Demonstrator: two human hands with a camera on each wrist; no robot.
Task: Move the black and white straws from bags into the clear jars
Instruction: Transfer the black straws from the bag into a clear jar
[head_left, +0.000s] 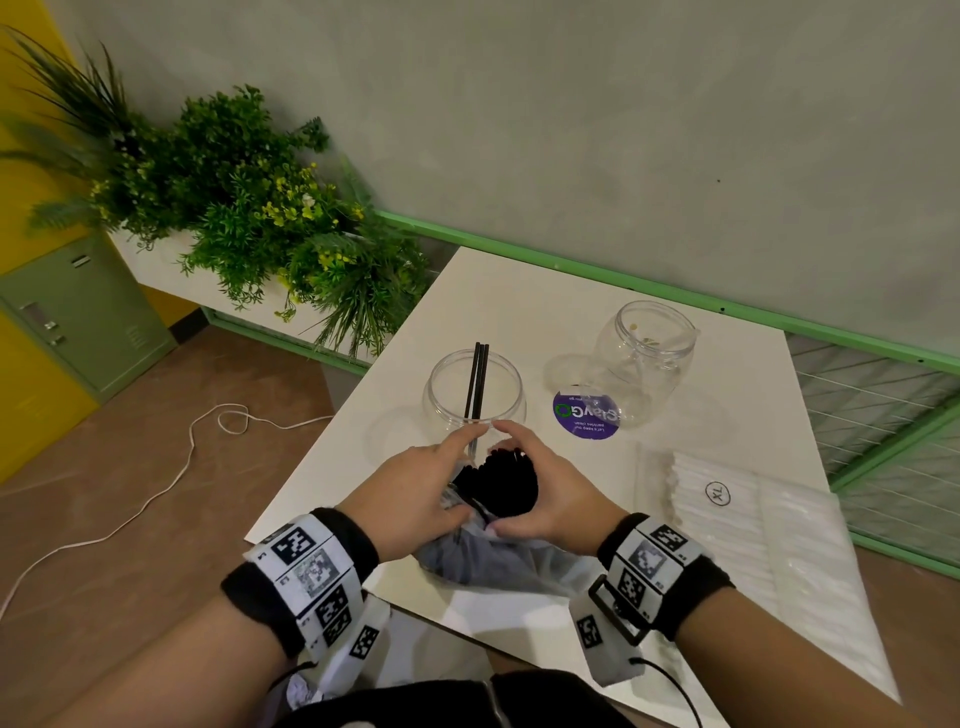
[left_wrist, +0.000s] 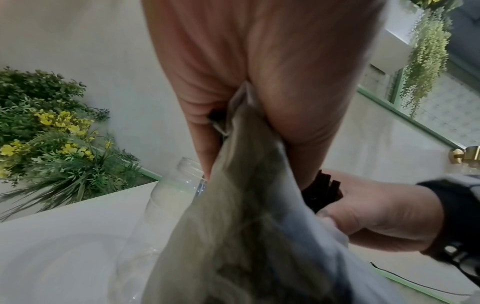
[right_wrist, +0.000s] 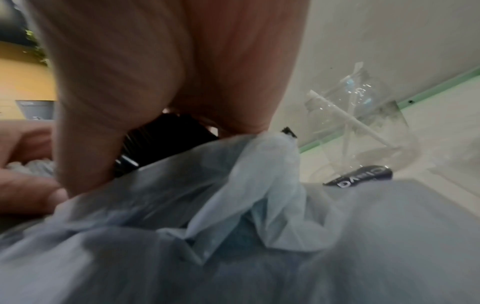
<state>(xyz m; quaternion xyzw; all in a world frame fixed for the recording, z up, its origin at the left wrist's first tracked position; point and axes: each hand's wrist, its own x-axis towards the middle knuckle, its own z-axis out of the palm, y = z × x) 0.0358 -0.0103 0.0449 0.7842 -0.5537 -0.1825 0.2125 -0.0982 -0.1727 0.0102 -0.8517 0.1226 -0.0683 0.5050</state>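
The task looks barely begun. Two black straws stand leaning in the left jar, which sits on the white table just beyond the hands. The right jar, farther back and to the right, holds a few white straws, seen best from the right wrist.

Most of the black straws are still bunched in a thin clear bag at the near edge of the table. The left hand pinches the bag's left lip between thumb and fingers; the left wrist view shows the film drawn taut out of that pinch. The right hand curls round the bundle's right side, with its thumb pressing the plastic against the straws. Between them the two hands hold the bag mouth open, the straw ends pointing toward the left jar.

The bag of white straws, marked XL, lies flat on the table to the right of the hands and looks nearly full, with neither hand on it.

By my reckoning, what remains is nearly everything: lifting the black bundle out into the left jar, then emptying the white bag into the right jar. The limp film may drag along with the straws as they come out.
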